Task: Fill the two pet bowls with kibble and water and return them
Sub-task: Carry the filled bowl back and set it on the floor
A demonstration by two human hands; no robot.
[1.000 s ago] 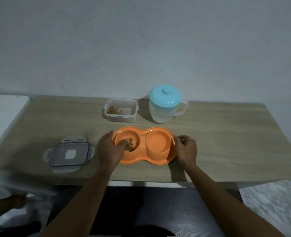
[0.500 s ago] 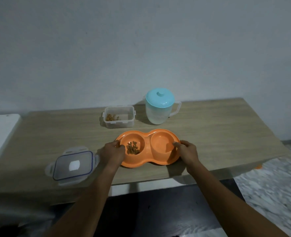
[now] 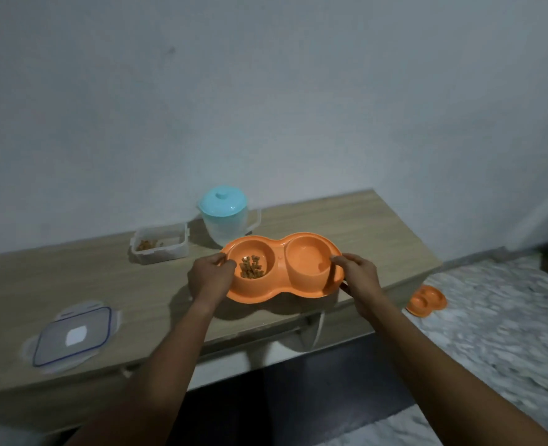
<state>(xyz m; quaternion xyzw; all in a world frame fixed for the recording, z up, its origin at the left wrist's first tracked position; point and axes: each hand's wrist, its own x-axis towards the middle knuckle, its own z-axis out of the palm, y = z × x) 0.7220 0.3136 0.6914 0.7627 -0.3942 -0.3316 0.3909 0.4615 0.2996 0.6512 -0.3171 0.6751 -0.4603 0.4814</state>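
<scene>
Orange double pet bowl (image 3: 279, 286) — left hand (image 3: 209, 278) and right hand (image 3: 358, 275) each in firm grip on opposite ends — kibble (image 3: 251, 268) in its left well.

The fingertips of both hands are hidden behind the rim of the orange double bowl (image 3: 280, 268), and the counter (image 3: 111, 284) is cut off at the left edge. The second orange bowl (image 3: 426, 300) on the floor (image 3: 498, 317) is blurred; its contents cannot be determined. The water level in the right well cannot be determined.
</scene>
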